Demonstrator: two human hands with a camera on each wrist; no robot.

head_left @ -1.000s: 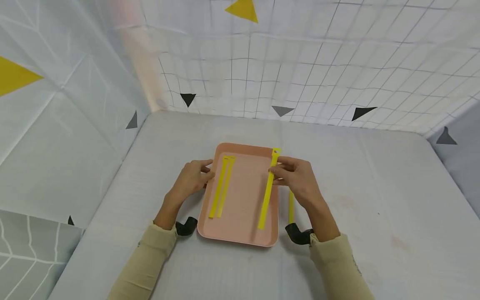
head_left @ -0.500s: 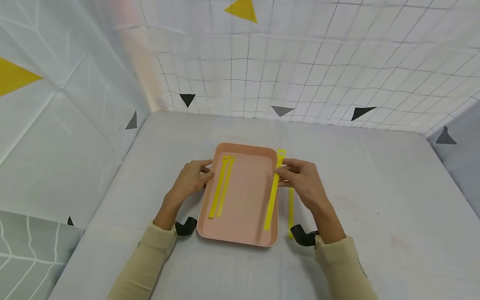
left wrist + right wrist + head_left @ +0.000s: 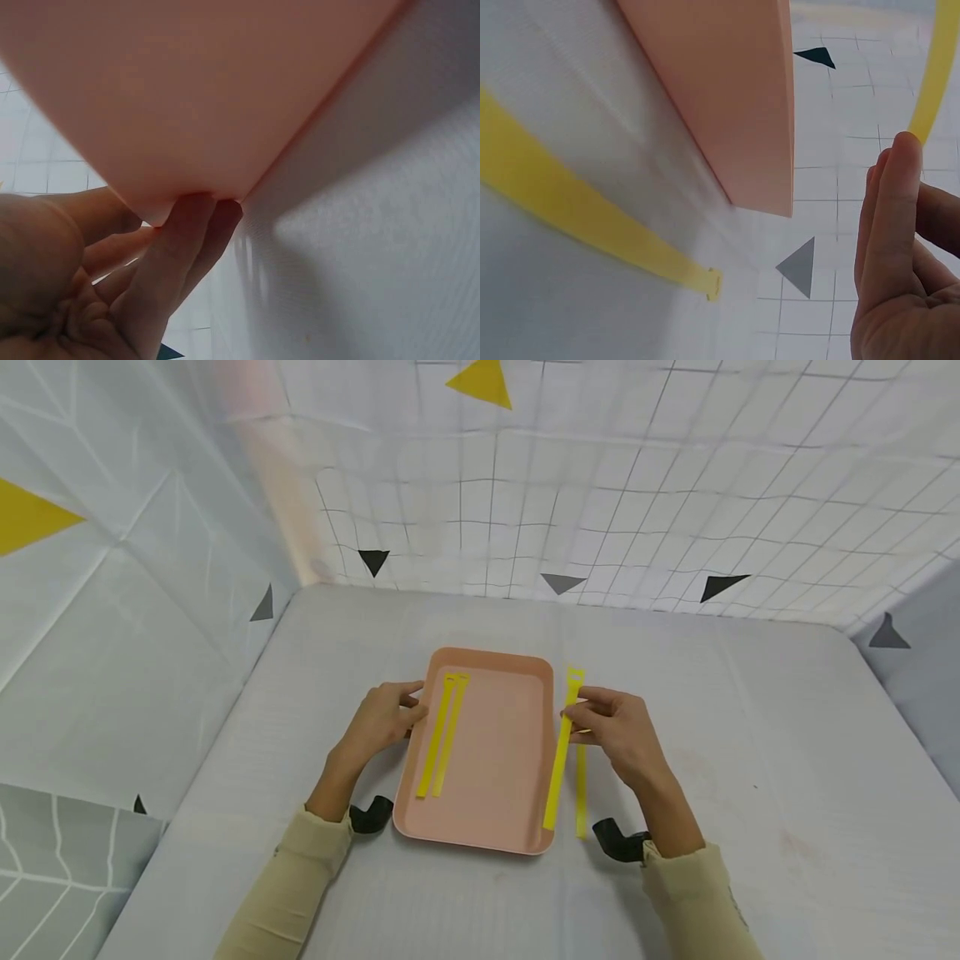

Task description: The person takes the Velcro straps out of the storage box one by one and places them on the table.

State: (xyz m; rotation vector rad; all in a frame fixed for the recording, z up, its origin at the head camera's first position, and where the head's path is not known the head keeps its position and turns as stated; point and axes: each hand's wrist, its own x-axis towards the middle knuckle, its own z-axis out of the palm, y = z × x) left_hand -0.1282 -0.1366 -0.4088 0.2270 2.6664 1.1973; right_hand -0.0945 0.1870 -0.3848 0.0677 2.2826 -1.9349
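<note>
A pink tray (image 3: 495, 760) lies on the table, and my left hand (image 3: 378, 718) grips its left rim. In the left wrist view, fingertips (image 3: 191, 214) rest against the outside of the tray's wall. My right hand (image 3: 622, 727) pinches a yellow cable strap (image 3: 558, 777) with a slotted head, just right of the tray. The held strap (image 3: 936, 67) also shows in the right wrist view, its lower end hanging near the tray's right rim. Two yellow straps (image 3: 438, 743) lie side by side in the tray's left half.
Another yellow strap (image 3: 581, 802) lies on the table right of the tray, partly hidden by the right hand. White gridded cloth (image 3: 615, 485) hangs behind the table (image 3: 750, 735). A black curved wrist mount (image 3: 618, 841) sits below the right hand.
My right hand has carried the held strap rightward and slightly toward me, from over the tray to beyond its right rim. The left hand and the straps in the tray stay put.
</note>
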